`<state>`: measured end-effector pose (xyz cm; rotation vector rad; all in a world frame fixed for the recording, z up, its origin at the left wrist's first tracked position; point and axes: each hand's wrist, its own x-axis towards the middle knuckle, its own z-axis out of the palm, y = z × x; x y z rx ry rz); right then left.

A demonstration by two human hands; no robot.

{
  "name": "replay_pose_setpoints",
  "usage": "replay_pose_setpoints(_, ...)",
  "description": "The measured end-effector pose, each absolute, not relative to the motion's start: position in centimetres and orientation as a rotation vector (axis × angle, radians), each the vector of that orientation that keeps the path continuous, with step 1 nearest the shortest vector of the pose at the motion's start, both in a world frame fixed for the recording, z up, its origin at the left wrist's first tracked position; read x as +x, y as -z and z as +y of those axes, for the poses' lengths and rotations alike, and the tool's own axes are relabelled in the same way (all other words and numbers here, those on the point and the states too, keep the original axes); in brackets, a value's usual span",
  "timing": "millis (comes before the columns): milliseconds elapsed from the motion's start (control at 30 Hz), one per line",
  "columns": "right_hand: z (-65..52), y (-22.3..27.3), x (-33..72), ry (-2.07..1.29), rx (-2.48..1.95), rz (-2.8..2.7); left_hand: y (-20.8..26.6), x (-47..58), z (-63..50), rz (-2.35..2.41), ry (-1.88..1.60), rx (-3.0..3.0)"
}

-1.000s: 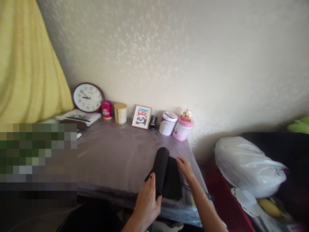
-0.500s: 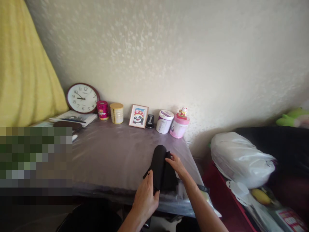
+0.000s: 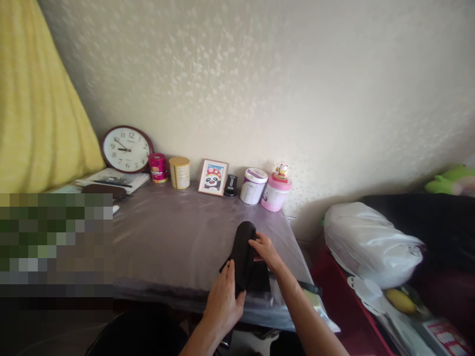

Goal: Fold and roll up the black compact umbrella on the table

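Note:
A rolled black cloth bundle (image 3: 242,249) lies slanted near the front edge of the table, with a loose flap fanned out at its lower right. My left hand (image 3: 224,295) grips its lower left side, fingers along the roll and thumb at the near end. On the other side, my right hand (image 3: 266,251) presses the flap against the roll near its upper end, fingers bent and closed on the cloth. What the roll is, or what lies inside it, I cannot make out.
Along the wall stand a clock (image 3: 128,148), a pink tin (image 3: 158,168), a yellow-lidded can (image 3: 179,173), a panda picture (image 3: 213,177) and two tubs (image 3: 254,186). A dark strap-like thing (image 3: 310,287) lies at the right edge. Beyond sits a white plastic bag (image 3: 371,244).
My right hand has moved slightly left and up, folding the right flap over onto the roll. The left hand stays almost in place.

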<state>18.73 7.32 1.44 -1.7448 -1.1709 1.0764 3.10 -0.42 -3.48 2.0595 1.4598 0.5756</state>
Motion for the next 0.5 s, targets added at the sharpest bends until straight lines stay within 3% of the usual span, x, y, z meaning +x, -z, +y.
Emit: replay_pose_setpoints(500, 7.7, -1.0, 16.9, -0.908, -1.711, -1.365, 4.3, 2.5, 0.0, 1.396, -0.668, 2.085)
